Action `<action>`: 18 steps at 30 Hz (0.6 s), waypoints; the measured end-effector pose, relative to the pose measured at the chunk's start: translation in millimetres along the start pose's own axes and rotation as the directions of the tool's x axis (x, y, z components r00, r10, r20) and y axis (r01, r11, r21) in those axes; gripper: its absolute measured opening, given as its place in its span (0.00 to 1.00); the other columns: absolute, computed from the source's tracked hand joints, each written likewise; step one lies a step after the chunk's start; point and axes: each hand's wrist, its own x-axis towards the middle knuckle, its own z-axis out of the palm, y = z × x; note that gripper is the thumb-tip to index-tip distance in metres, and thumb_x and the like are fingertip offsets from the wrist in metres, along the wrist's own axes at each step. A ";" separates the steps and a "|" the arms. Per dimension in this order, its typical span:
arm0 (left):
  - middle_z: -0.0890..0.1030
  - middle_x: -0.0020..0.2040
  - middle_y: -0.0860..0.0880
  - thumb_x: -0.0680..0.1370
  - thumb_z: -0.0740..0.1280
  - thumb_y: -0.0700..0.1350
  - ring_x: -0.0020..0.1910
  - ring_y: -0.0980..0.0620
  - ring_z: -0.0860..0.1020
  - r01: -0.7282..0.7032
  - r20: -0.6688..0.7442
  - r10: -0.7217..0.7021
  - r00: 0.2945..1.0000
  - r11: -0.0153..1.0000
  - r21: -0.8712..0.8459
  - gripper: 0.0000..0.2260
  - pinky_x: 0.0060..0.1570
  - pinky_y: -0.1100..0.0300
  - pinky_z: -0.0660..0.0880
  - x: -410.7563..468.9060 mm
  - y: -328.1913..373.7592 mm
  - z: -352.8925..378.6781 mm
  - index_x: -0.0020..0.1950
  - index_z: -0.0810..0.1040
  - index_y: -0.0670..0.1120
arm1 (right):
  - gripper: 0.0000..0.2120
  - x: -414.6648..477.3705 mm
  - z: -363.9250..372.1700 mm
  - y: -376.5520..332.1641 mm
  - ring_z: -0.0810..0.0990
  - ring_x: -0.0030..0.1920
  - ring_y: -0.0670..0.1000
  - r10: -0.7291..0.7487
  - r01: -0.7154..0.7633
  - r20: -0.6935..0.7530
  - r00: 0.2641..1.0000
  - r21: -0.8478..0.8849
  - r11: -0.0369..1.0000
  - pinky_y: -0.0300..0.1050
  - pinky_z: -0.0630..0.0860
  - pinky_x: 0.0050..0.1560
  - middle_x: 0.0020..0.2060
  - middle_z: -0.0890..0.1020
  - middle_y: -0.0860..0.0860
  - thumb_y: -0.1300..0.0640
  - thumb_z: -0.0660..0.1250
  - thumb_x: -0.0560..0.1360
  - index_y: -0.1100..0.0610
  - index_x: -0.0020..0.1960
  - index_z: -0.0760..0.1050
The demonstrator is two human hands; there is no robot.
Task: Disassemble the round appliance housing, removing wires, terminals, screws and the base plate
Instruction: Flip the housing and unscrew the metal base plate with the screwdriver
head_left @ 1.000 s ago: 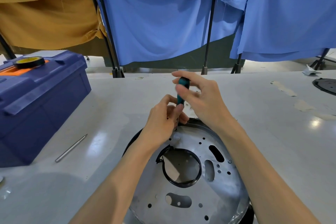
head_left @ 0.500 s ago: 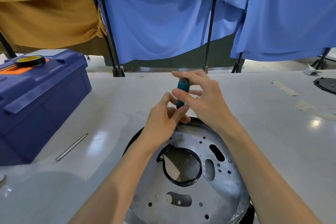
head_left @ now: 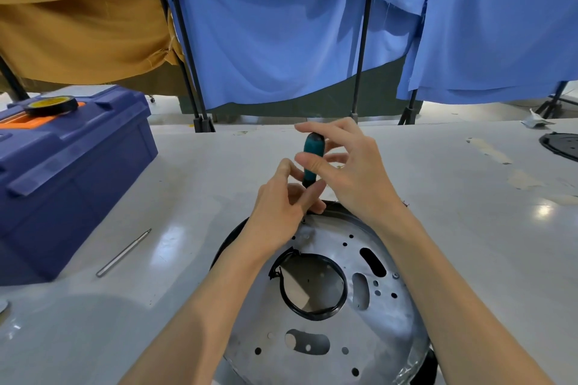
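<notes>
Left hand [head_left: 278, 209], right hand [head_left: 353, 178] gripping one screwdriver [head_left: 313, 156], one base plate [head_left: 375, 328]

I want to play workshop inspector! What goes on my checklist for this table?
Surface: pale grey table, shiny, with patches of old tape.
Job's things: round metal base plate full of holes, sitting on a black housing; teal-handled screwdriver upright at the plate's far edge.
Clutter: blue toolbox with a tape roll on top; thin metal rod beside it; black round part far right.
Hands: right hand pinches the screwdriver's handle; left hand holds its lower end.
Cables: nothing seen.
Surroundings: blue cloths and a mustard cloth hanging behind.
</notes>
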 end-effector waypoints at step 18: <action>0.85 0.41 0.46 0.83 0.56 0.48 0.42 0.51 0.84 -0.049 0.017 0.048 0.999 0.999 0.005 0.07 0.51 0.44 0.79 -0.7 1.1 0.8 0.56 0.74 0.52 | 0.23 0.5 -4.3 0.9 0.79 0.44 0.43 0.013 -0.014 -0.061 0.998 -0.014 1.000 0.34 0.77 0.51 0.43 0.79 0.44 0.67 0.69 0.74 0.50 0.66 0.75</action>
